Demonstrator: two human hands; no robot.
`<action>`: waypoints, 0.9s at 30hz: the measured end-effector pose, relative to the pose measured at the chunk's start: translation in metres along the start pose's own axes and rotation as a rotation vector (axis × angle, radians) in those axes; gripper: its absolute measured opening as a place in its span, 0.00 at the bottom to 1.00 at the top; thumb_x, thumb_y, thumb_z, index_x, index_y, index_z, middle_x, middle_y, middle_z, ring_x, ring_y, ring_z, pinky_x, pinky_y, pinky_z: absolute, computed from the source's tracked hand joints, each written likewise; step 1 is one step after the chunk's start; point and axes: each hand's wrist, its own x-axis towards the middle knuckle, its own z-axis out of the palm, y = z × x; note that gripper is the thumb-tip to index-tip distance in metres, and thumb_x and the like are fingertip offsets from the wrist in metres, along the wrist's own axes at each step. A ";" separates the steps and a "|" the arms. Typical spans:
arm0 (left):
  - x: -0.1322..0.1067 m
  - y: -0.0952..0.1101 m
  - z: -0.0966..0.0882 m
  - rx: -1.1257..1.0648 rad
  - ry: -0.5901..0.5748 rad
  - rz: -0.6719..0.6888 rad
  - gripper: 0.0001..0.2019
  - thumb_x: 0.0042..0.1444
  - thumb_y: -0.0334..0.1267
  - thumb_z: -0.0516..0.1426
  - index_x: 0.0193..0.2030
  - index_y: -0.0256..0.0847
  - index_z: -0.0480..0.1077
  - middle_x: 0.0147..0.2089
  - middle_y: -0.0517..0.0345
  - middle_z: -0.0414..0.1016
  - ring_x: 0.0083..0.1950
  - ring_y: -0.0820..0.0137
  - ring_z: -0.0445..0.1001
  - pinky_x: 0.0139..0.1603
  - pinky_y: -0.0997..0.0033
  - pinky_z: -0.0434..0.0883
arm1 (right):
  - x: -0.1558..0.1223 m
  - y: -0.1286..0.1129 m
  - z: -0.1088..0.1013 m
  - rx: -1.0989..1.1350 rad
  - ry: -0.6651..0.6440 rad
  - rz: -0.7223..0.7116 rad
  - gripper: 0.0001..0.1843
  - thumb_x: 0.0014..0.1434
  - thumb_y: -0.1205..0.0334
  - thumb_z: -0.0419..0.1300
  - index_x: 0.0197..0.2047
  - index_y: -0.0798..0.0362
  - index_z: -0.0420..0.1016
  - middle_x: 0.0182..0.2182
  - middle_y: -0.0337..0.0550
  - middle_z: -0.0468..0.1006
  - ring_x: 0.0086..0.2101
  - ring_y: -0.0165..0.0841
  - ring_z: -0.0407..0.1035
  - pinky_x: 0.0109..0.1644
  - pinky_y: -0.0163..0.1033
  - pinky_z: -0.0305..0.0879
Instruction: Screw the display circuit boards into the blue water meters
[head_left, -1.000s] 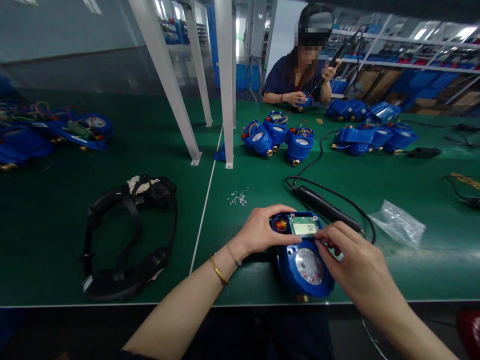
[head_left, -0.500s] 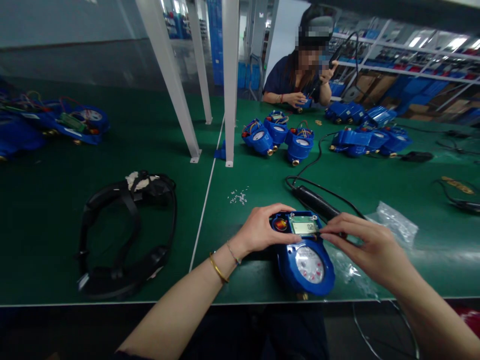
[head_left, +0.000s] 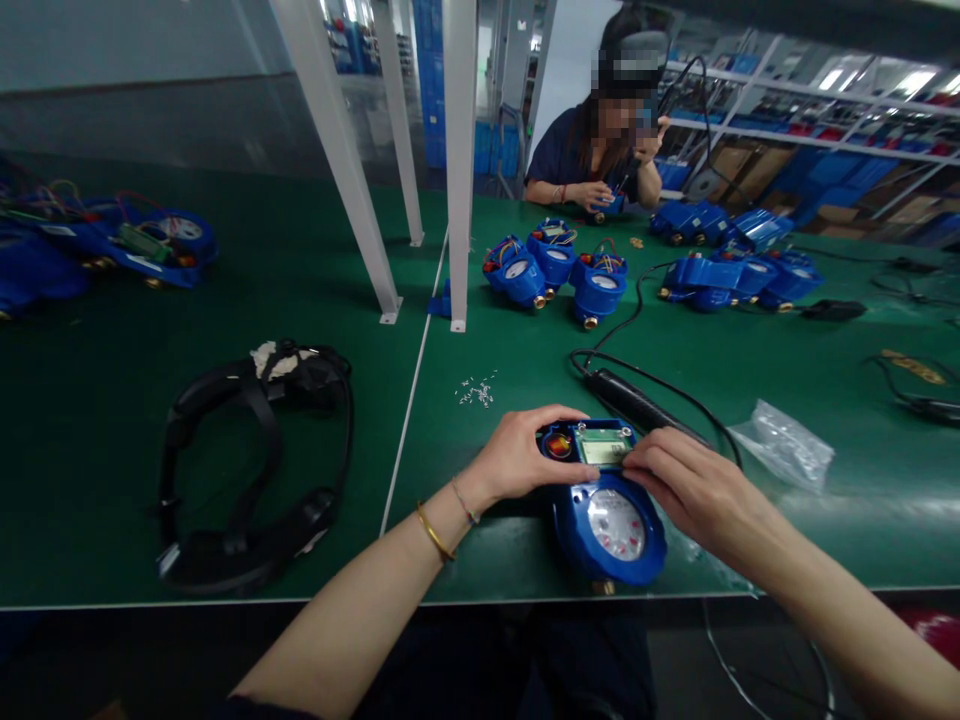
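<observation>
A blue water meter lies near the table's front edge, its round dial towards me and its upper compartment uncovered. Inside that compartment sits a small circuit board with a grey LCD display. My left hand grips the upper housing from the left, thumb below and fingers along the far edge. My right hand is closed in a pinch at the display's right edge; its fingertips hide whatever they may hold. Behind the meter lies a black electric screwdriver with a cable. Tiny screws are scattered to the left.
A black head strap lies at left on the green table. Several blue meters with exposed wires stand further back, more at far left. White posts rise mid-table. A plastic bag lies right. A co-worker sits opposite.
My right hand has moved left and slightly up, its fingertips now over the display's right edge. The left hand keeps its hold on the meter.
</observation>
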 end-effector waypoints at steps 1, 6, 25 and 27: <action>0.000 -0.001 0.000 -0.002 0.003 -0.011 0.26 0.44 0.46 0.69 0.51 0.42 0.74 0.50 0.56 0.80 0.51 0.62 0.76 0.54 0.64 0.69 | -0.002 -0.001 0.000 0.022 0.029 0.017 0.06 0.66 0.66 0.55 0.38 0.54 0.73 0.33 0.44 0.74 0.33 0.32 0.71 0.38 0.37 0.70; -0.003 -0.002 -0.001 -0.020 -0.004 -0.044 0.27 0.44 0.47 0.69 0.52 0.41 0.74 0.49 0.55 0.80 0.49 0.63 0.76 0.52 0.66 0.69 | -0.013 0.000 -0.004 0.176 0.092 0.135 0.04 0.63 0.69 0.58 0.42 0.53 0.73 0.35 0.44 0.74 0.36 0.31 0.72 0.38 0.33 0.71; -0.004 -0.002 0.000 -0.034 0.013 -0.049 0.27 0.44 0.47 0.70 0.51 0.42 0.74 0.50 0.56 0.80 0.49 0.64 0.76 0.53 0.65 0.69 | -0.018 -0.010 0.019 0.342 0.216 0.433 0.05 0.62 0.65 0.60 0.35 0.53 0.77 0.27 0.41 0.71 0.28 0.30 0.67 0.28 0.33 0.61; -0.004 -0.002 0.000 -0.037 0.012 -0.048 0.27 0.44 0.47 0.70 0.51 0.42 0.74 0.49 0.56 0.80 0.50 0.64 0.76 0.53 0.65 0.69 | -0.017 -0.012 0.020 0.339 0.215 0.446 0.06 0.62 0.63 0.60 0.35 0.53 0.77 0.27 0.40 0.71 0.28 0.30 0.66 0.27 0.33 0.60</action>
